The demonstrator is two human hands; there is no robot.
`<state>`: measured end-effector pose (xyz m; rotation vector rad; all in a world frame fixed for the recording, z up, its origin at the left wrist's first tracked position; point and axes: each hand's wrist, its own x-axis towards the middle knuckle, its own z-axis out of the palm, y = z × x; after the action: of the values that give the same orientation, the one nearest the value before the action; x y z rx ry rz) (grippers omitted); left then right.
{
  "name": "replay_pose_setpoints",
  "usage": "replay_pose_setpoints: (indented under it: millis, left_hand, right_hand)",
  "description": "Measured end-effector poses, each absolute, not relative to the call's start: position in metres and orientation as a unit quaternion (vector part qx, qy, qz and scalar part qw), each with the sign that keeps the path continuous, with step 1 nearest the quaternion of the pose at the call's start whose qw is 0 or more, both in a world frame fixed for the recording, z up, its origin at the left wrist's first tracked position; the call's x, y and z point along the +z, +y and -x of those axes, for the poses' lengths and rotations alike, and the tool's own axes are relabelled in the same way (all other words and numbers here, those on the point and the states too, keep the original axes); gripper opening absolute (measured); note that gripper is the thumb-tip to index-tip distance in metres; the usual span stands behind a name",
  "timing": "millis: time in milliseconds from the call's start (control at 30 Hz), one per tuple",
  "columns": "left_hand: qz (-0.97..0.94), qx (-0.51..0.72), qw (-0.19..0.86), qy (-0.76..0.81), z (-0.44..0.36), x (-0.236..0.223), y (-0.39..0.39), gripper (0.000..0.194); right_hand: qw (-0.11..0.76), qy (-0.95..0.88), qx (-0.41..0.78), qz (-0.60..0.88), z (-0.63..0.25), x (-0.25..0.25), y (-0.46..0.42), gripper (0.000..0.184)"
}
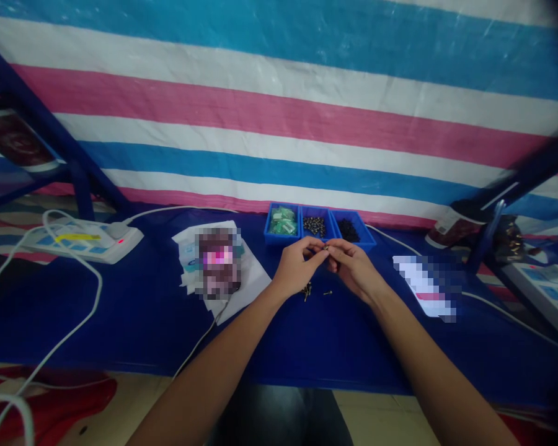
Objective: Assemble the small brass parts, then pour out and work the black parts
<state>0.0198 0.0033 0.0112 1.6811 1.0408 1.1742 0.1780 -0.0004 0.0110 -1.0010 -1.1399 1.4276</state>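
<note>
Blue covers the whole flat desk (316,356), and two bare hands meet over it, a bit past its middle toward the far edge. The left hand (297,266) has its thumb and first finger pinched on a tiny gold-coloured piece (326,248). The right hand (356,269) pinches the same piece from the other side, so the fingertips come together there (most of the piece is hidden, so I cannot tell its full shape). The piece is up above the desk, just in front of a blue plastic tray with three parts (283,238).

That tray sits by the far edge. Its left part has shiny green bits (283,222), its middle part has lots of small gold and dark bits (314,225), and its right part has black bits (348,230). Under the hands, a little pile of thin gold-coloured pieces (307,291) lies on the desk, and one loose thin piece (328,293) lies just to its right.

White paper sheets (255,279) lie left of the hands, with a blurred dark thing (221,282) on top. Near the far left corner is a white power strip (128,243) with a red light.
</note>
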Motion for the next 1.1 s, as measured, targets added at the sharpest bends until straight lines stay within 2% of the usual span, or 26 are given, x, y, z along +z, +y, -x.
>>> replay_pose_setpoints:
  millis: [233,400,567,733,967,1100]
  left_hand:
    - [-0.671,0.467,0.403,0.411,-0.017,0.014,0.004,0.019]
    - [-0.673,0.454,0.410,0.414,-0.017,0.014,0.005,0.020]
    - [-0.676,0.444,0.414,0.417,-0.014,0.014,0.007,0.024]
    - [-0.688,0.425,0.420,0.412,-0.011,0.017,0.007,0.022]
    - [-0.675,0.421,0.440,0.416,-0.011,0.017,0.008,0.030]
    - [-0.636,0.458,0.430,0.449,-0.009,0.013,0.012,0.035]
  right_hand:
    - [0.503,-0.462,0.603,0.412,-0.178,0.012,-0.001,0.026]
    - [0.504,-0.559,0.503,0.425,-0.182,0.014,0.000,0.035]
    - [0.449,-0.652,0.411,0.452,-0.189,0.017,-0.002,0.025]
    - [0.423,-0.690,0.356,0.467,-0.188,0.019,-0.005,0.023]
    - [0.410,-0.692,0.382,0.456,-0.189,0.020,-0.005,0.021]
    - [0.331,-0.707,0.416,0.466,-0.190,0.019,-0.005,0.037]
